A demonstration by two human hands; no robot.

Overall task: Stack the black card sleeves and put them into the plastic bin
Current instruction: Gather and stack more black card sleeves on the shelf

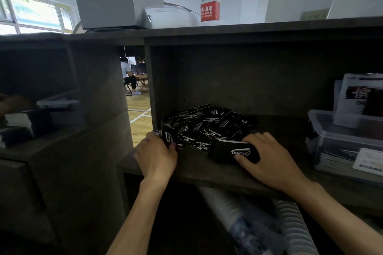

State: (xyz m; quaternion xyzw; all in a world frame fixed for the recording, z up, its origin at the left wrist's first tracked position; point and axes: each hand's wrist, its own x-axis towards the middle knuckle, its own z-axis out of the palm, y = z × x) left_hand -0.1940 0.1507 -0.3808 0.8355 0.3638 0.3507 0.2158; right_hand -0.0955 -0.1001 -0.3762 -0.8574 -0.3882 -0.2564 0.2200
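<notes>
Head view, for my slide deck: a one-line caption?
Right hand grips stacked black sleeves; left hand pinches one.

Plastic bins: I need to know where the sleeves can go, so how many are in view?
2: one clear plastic bin at the shelf's right end; another bin, blurred, in the left compartment. More may be hidden.

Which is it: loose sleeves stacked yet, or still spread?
Mostly spread. The black card sleeves lie scattered on the shelf; the right hand grips a small stack, the left hand pinches one upright.
</notes>
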